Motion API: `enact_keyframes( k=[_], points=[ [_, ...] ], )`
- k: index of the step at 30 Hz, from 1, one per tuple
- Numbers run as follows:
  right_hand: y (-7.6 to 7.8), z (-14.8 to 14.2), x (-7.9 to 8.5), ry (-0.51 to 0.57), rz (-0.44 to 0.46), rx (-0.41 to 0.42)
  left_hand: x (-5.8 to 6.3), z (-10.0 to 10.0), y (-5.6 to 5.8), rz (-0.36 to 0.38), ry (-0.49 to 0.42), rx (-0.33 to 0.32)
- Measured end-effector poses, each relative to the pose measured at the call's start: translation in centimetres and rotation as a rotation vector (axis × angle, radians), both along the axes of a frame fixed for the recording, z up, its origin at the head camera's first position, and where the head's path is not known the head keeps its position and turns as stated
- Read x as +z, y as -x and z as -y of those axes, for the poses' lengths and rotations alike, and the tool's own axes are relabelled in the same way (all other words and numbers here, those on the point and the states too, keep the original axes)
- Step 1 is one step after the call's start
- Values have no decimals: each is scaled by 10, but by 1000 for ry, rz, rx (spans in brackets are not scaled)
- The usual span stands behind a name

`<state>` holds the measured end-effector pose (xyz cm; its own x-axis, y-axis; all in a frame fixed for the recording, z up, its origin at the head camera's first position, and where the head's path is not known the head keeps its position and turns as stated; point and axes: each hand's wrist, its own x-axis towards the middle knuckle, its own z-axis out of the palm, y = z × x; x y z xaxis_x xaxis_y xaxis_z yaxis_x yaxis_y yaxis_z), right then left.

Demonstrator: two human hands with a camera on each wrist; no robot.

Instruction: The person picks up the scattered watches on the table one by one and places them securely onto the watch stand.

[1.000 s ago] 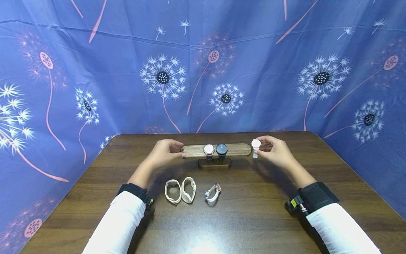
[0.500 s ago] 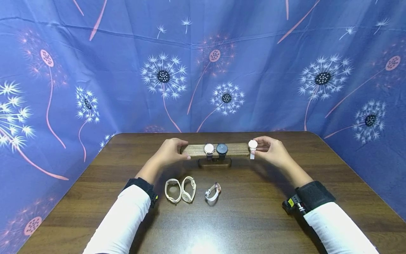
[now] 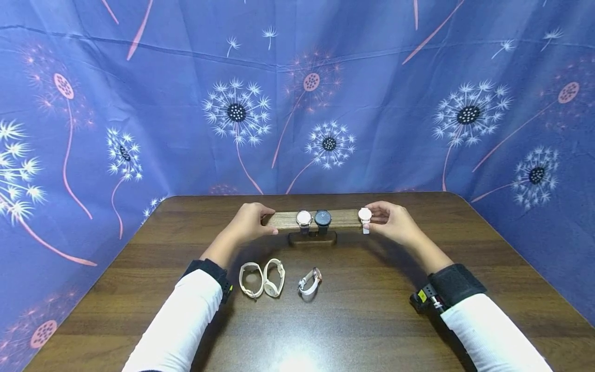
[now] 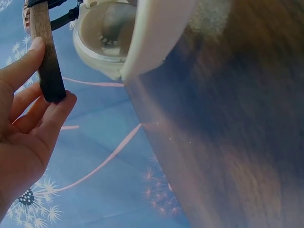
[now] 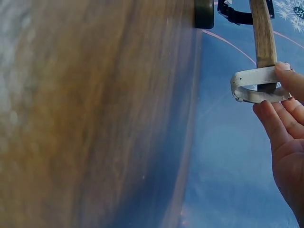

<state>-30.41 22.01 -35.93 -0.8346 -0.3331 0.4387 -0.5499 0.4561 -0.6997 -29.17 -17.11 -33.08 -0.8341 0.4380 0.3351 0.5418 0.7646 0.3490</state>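
A wooden watch stand has a horizontal bar (image 3: 346, 218) on a dark base (image 3: 312, 238). At its left end the left hand (image 3: 245, 223) grips the bar, thumb on the front and fingers behind; the left wrist view shows this bar end (image 4: 50, 71) between them. A white watch (image 3: 364, 215) is pinched by the right hand (image 3: 395, 222). Its closed strap (image 5: 255, 76) loops around the bar's right tip in the right wrist view. Mid-bar hang a pale-faced watch (image 3: 304, 218) and, beside it, a black watch (image 3: 323, 218).
In front of the stand, two cream watches (image 3: 251, 281) lie side by side on the brown table (image 3: 372, 310). A white-strapped watch (image 3: 310, 282) rests to their right. Behind the table hangs a blue dandelion-print cloth (image 3: 395, 103).
The right hand has moved left, bringing the white watch from beside the bar's right end onto it. The left hand has shifted slightly right along the bar's left end.
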Motion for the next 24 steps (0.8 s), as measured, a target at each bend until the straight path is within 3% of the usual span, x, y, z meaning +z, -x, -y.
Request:
enact_keyframes(
  k=[8, 13, 17, 24],
  points=[
    [2, 5, 1, -27, 41, 20, 0, 0, -1, -6, 9, 7],
    [5, 5, 5, -101, 27, 12, 2, -1, -1, -26, 16, 9],
    [5, 6, 9, -188, 23, 4, 3, -1, 0, -9, 17, 16],
    [4, 7, 15, -216, 82, 39, 4, -2, 2, 26, 12, 28]
  ],
)
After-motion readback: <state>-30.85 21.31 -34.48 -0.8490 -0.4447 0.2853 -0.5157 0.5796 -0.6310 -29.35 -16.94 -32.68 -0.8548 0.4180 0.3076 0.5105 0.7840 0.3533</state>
